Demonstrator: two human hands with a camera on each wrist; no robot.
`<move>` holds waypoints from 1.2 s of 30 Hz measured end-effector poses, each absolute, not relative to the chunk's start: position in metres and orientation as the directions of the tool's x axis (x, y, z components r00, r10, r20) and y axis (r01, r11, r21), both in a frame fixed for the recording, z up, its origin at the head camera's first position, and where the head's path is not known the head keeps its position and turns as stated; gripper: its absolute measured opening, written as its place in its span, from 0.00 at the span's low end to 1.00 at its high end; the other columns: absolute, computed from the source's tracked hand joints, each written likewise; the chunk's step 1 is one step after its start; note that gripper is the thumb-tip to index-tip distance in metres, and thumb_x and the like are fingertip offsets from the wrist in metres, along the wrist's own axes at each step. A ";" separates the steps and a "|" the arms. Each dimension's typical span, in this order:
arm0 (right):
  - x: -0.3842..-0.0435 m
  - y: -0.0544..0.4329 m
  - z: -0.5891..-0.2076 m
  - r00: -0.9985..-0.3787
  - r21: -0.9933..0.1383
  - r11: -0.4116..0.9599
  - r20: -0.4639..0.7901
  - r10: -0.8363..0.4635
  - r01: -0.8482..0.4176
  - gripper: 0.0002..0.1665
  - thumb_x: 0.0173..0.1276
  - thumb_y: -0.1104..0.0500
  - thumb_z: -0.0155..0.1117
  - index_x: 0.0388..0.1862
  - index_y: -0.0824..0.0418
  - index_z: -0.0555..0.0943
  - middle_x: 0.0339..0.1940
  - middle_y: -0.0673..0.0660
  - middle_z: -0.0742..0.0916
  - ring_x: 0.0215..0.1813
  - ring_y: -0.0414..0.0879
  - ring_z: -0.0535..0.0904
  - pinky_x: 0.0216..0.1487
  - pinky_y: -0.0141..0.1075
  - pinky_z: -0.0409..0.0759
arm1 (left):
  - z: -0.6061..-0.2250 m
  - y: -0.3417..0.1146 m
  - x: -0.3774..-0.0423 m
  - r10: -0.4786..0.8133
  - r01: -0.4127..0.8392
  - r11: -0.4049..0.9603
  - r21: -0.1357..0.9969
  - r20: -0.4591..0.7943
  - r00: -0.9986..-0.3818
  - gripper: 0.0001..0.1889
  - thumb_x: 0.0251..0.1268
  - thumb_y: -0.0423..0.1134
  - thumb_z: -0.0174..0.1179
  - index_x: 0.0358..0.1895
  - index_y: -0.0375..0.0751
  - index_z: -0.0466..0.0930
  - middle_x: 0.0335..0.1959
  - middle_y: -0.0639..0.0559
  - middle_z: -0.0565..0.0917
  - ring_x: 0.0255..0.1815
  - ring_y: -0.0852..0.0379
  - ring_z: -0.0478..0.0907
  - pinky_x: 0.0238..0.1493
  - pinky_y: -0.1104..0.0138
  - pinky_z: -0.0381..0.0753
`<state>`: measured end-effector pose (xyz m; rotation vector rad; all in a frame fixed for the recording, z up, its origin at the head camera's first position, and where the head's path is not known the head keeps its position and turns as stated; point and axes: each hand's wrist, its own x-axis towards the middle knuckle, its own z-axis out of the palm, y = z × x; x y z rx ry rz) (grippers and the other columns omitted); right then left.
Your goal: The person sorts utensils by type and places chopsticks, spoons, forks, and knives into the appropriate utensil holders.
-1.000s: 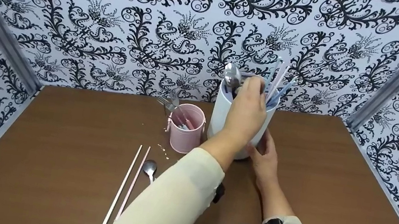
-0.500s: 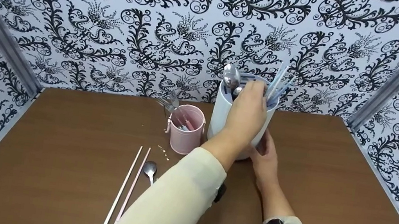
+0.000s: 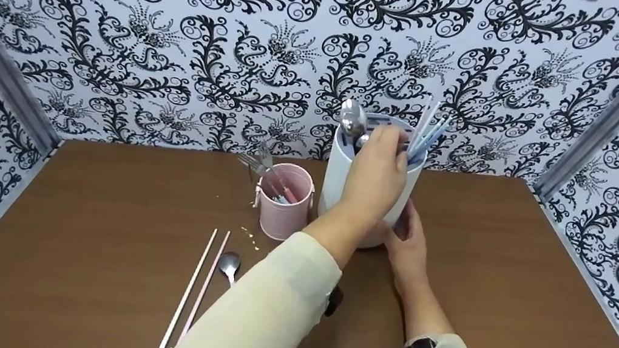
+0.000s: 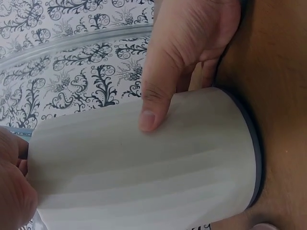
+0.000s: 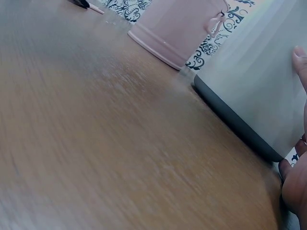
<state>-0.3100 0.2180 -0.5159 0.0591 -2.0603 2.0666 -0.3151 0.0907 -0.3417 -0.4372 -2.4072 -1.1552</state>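
A tall white utensil holder (image 3: 338,184) with a dark base stands on the table, its top divided by slots. Spoons (image 3: 352,120) poke out of its left part, pale pink and blue chopsticks (image 3: 430,129) out of its right part. My left hand (image 3: 377,175) reaches over the front with fingertips down in the opening, between spoons and chopsticks; I cannot tell what they hold there. My right hand (image 3: 409,253) grips the holder low on its right side. In the left wrist view its thumb (image 4: 149,115) lies flat on the white wall, the fingers partly hidden behind.
Left of the holder stands a pink cup (image 3: 283,219) with side loops and several forks (image 3: 254,164) in it. Two chopsticks (image 3: 185,297) and a spoon (image 3: 229,261) lie nearer, partly under my left sleeve. Small pale crumbs (image 3: 252,239) dot the wood. Patterned walls enclose the table.
The chopsticks in the holder have shifted and lean differently. My left fingers have moved slightly, uncovering a spoon bowl beside them. My right hand stays on the holder; the head view has shifted a little.
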 end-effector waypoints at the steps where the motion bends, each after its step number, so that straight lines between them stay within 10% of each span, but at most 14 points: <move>1: -0.310 0.218 -0.515 -0.975 -0.983 0.009 0.184 0.127 -0.185 0.49 0.72 0.57 0.69 0.86 0.54 0.55 0.84 0.53 0.65 0.82 0.45 0.62 0.84 0.44 0.60 | -0.342 0.090 -0.315 0.082 0.466 0.569 0.678 0.516 -0.852 0.09 0.75 0.32 0.58 0.54 0.39 0.80 0.52 0.48 0.83 0.55 0.55 0.82 0.62 0.68 0.82; 10: -0.310 0.216 -0.515 -0.978 -0.983 -0.042 0.170 0.120 -0.177 0.50 0.72 0.59 0.70 0.86 0.55 0.54 0.84 0.55 0.64 0.83 0.47 0.60 0.85 0.45 0.59 | -0.350 0.081 -0.308 0.024 0.500 0.373 0.782 0.530 -0.847 0.08 0.71 0.28 0.60 0.50 0.35 0.80 0.47 0.45 0.82 0.47 0.56 0.81 0.51 0.79 0.81; 36: -0.312 0.215 -0.515 -0.972 -0.986 -0.013 0.163 0.167 -0.167 0.52 0.69 0.61 0.72 0.85 0.61 0.55 0.84 0.62 0.64 0.84 0.54 0.59 0.85 0.46 0.57 | -0.390 0.001 -0.245 -0.037 0.571 0.303 0.763 0.608 -0.793 0.11 0.67 0.26 0.64 0.50 0.30 0.79 0.43 0.41 0.82 0.43 0.51 0.81 0.48 0.65 0.87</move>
